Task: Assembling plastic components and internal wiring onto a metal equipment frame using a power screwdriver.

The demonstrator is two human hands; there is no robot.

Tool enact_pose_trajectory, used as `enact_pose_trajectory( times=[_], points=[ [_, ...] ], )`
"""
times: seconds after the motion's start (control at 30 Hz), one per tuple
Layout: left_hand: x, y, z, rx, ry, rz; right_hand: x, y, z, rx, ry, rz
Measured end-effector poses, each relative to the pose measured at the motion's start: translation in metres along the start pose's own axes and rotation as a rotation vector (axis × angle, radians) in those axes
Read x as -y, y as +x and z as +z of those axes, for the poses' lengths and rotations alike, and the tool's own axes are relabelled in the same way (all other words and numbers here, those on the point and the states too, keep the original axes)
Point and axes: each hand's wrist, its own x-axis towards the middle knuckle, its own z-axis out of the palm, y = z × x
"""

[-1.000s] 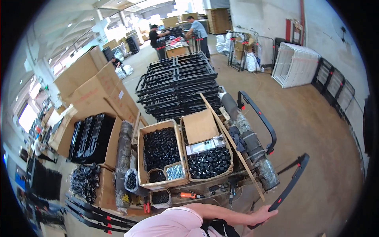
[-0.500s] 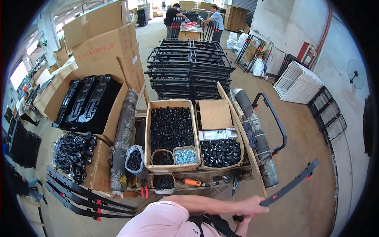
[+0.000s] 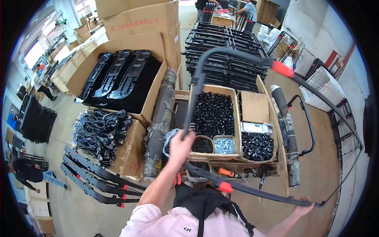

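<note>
I hold up a large black tubular frame (image 3: 258,192) with rounded corners and red pieces on its upper and lower bars. My left hand (image 3: 181,149) is closed around its left side, above the parts boxes. At the lower right corner my right hand (image 3: 303,207) grips the lower bar, its fingers partly hidden. Behind the frame, a carton (image 3: 237,118) holds many black plastic caps (image 3: 213,112), a small box of black screws (image 3: 202,145) and a box of silver screws (image 3: 224,145).
An orange power tool (image 3: 227,172) lies on the bench edge. Several curved black bars (image 3: 92,169) jut out at left, below tangled cables (image 3: 100,130). Wrapped rolls (image 3: 160,122) flank the boxes. Black frames (image 3: 225,43) are stacked behind; a person (image 3: 31,172) walks at far left.
The frame has come up from the lower right and now spreads before me. My left hand has moved left to its side. The view has turned left.
</note>
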Motion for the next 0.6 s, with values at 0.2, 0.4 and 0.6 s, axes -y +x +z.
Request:
enact_pose_trajectory(
  times=[0.2,0.4,0.6],
  points=[
    [0.122,0.038,-0.144,-0.248,0.044,-0.192,-0.027,0.014,0.061,0.099,-0.03,0.006],
    [0.171,0.05,-0.196,-0.298,0.203,-0.327,-0.075,0.007,0.146,0.18,-0.183,0.132],
    [0.169,0.073,-0.178,-0.249,0.308,-0.35,-0.118,0.051,0.127,0.234,-0.169,0.291]
  ],
)
